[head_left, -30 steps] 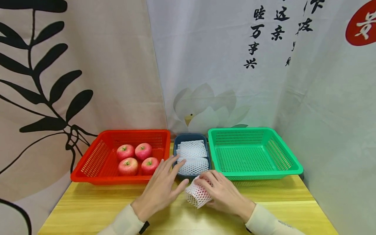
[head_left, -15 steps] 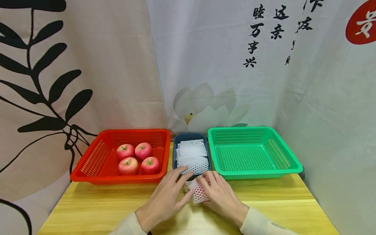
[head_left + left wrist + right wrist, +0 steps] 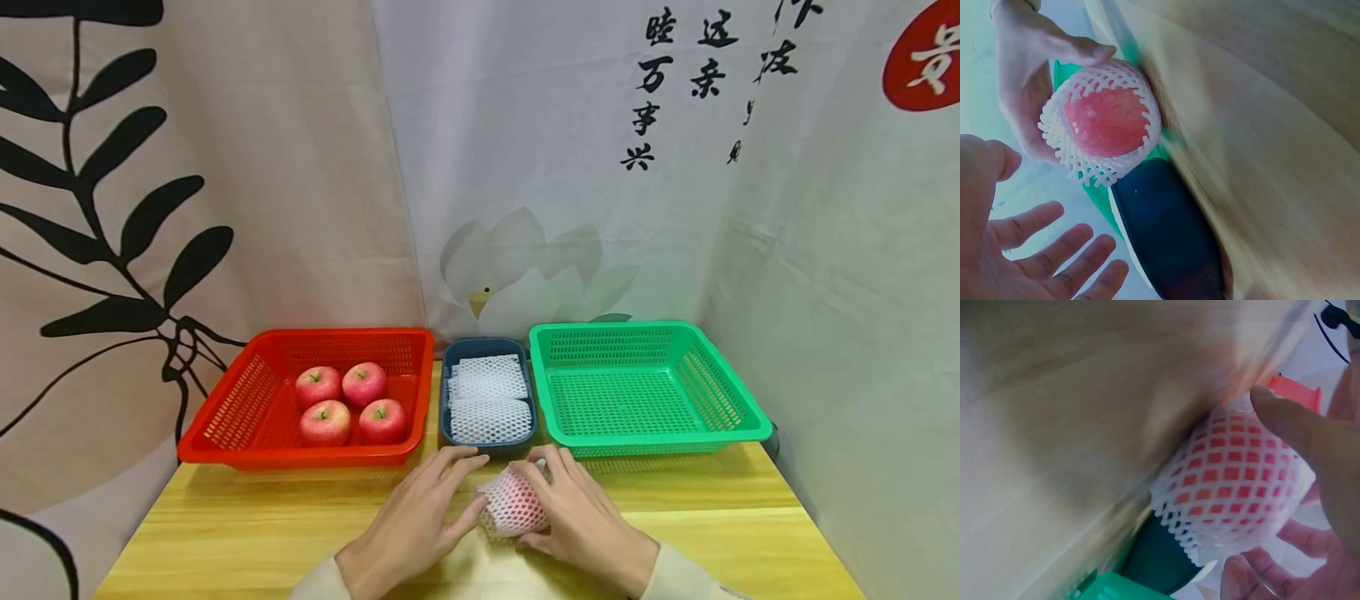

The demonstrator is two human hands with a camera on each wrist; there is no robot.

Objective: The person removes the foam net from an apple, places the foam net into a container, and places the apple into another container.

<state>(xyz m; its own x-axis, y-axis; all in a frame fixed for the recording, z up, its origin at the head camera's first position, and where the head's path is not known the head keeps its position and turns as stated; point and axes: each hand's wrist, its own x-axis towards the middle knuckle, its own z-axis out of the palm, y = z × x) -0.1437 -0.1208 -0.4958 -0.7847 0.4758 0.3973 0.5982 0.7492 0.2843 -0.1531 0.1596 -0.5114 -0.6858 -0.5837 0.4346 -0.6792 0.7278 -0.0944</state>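
Observation:
In the head view, my right hand [image 3: 588, 525] grips an apple [image 3: 1107, 122] wrapped in a white foam net sleeve [image 3: 516, 502], just above the wooden table. The left wrist view shows the sleeve round the apple's sides, with bare red skin at its open end. My left hand [image 3: 416, 521] is beside it on the left, fingers spread and loosely bent; in its wrist view a gap separates them from the sleeve. Behind both hands, a dark blue tray [image 3: 534, 417] holds more white foam net sleeves [image 3: 489, 400]. The right wrist view shows the mesh [image 3: 1229, 481] under my right thumb.
A red basket [image 3: 247, 457] with several apples [image 3: 326, 423] stands at the left. At the right is a green basket [image 3: 660, 442] with nothing in it. The wooden table [image 3: 247, 533] extends in front, and a printed curtain [image 3: 315, 208] hangs behind.
The wrapped apple has turned in my right hand, and its loose sleeve end no longer hangs toward the lower left. My left hand has shifted slightly right and nearer me, away from the tray.

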